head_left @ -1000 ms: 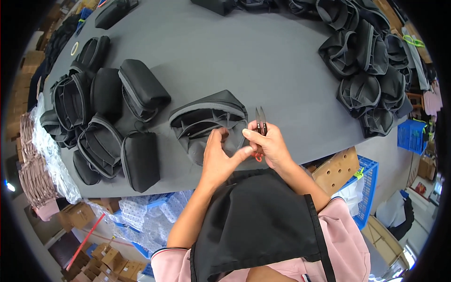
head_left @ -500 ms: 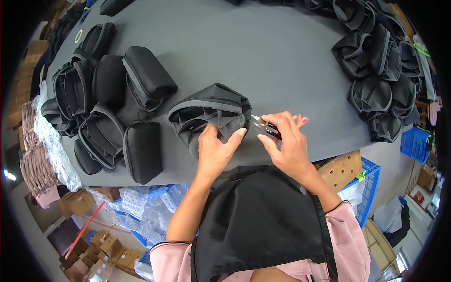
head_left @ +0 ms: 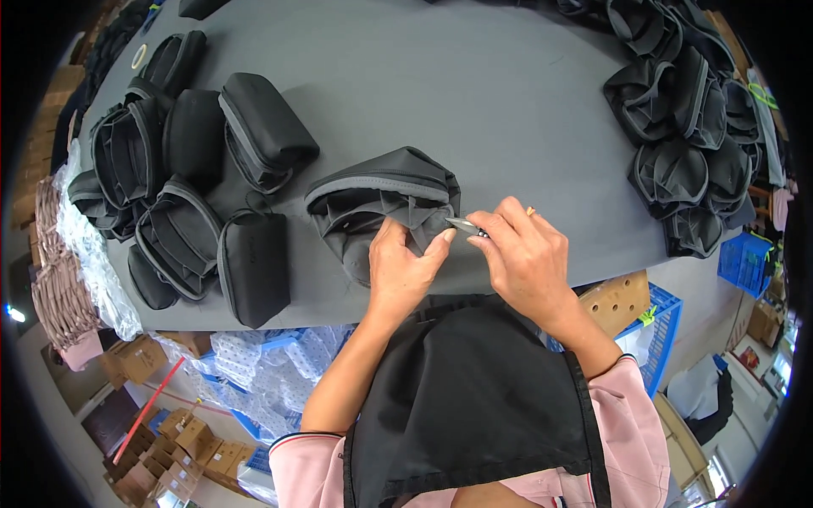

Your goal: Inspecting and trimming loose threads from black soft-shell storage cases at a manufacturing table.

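Note:
A black zippered pouch lies unzipped in front of me, its inner lining folded outward. My left hand pinches the lining at the pouch's near right side, thumb on the outside and fingers inside. In my right hand is a small pair of thread snips, its fingers wrapped round the handles. The metal tips touch or nearly touch the fabric just by my left thumb. Whether a thread lies between the blades is too small to tell.
Several finished-looking black pouches are grouped on the grey table at left. A heap of open, crumpled pouches lines the right edge. Below the table's near edge stand a blue crate and wrapped goods in patterned plastic.
My right hand has brought the snips left to the fabric and curled its fingers more tightly round them. My left hand still grips the pouch, shifted slightly right.

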`<state>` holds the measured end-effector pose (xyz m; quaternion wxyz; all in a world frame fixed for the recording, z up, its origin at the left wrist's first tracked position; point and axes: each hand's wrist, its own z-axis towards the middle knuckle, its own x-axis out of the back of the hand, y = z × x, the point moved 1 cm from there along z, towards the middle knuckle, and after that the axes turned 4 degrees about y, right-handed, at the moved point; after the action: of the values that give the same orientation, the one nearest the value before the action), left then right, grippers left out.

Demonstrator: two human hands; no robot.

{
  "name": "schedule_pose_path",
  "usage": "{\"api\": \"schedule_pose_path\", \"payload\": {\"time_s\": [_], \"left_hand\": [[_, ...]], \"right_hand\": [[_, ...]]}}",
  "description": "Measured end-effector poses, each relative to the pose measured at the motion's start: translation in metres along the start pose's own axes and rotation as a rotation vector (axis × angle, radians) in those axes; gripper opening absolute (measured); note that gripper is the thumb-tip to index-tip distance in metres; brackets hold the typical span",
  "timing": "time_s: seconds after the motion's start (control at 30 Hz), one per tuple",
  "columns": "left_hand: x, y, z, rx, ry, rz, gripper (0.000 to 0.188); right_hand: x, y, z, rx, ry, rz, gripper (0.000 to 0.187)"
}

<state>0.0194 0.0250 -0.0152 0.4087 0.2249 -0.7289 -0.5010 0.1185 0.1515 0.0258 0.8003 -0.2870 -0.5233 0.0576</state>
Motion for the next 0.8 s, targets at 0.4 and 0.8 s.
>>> {"api": "schedule_pose_path", "payload": {"time_s": [0.4, 0.8], "left_hand": [[0.006, 0.004, 0.004, 0.063, -0.069, -0.114, 0.028], [0.021, 0.003, 0.021, 0.351, -0.286, -0.329, 0.034]], "right_hand": [[-0.007, 0.009, -0.007, -0.31, 0.087, 0.428, 0.016], [-0.005, 0.01, -0.013, -0.338, 0.055, 0.61, 0.014]]}}
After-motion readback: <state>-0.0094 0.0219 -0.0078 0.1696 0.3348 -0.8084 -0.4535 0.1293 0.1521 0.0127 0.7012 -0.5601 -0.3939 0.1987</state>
